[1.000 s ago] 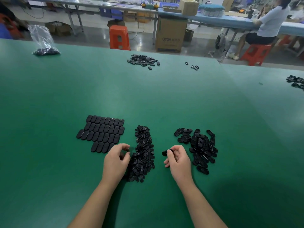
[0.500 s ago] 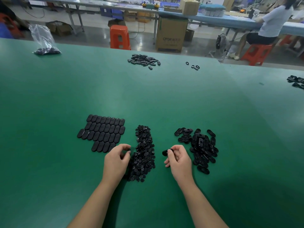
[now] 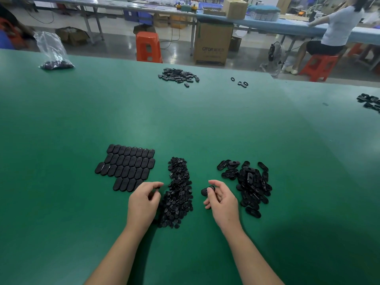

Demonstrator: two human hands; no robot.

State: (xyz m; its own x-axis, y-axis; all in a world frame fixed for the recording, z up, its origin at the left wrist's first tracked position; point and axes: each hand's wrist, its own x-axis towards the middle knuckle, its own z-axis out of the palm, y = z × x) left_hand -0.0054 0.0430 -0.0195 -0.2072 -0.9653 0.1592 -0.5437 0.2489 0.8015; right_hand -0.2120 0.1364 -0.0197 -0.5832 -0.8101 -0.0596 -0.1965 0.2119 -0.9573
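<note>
**A:** Which step is this?

**B:** Pairing two parts, I'd judge. The right hand pinches one black oval shell between thumb and fingertips, just above the green tabletop. It sits between the insert heap of small round pieces on its left and the shell heap on its right.

**A:** And the other hand?

**B:** The left hand is at the left edge of the insert heap with its fingers curled. Thumb and forefinger close on what looks like one small insert.

**A:** So both grips are clenched on parts?

**B:** The right grip plainly has the shell. The left grip probably has an insert, but the piece is tiny and dark, so I can't be certain.

**A:** How does the shell lie?

**B:** Its long axis runs roughly left to right. The free rounded end points left toward the insert heap, and the other end is hidden under the fingers. I can't tell which face is up.

**A:** Next move?

**B:** Likely bringing the hands together over the bare strip between them and seating the insert in the shell. That calls for the shell's open face to be turned toward the insert and held steady. A finished piece would then belong with the laid-out rows just beyond the left hand, where the near row is short.
</note>
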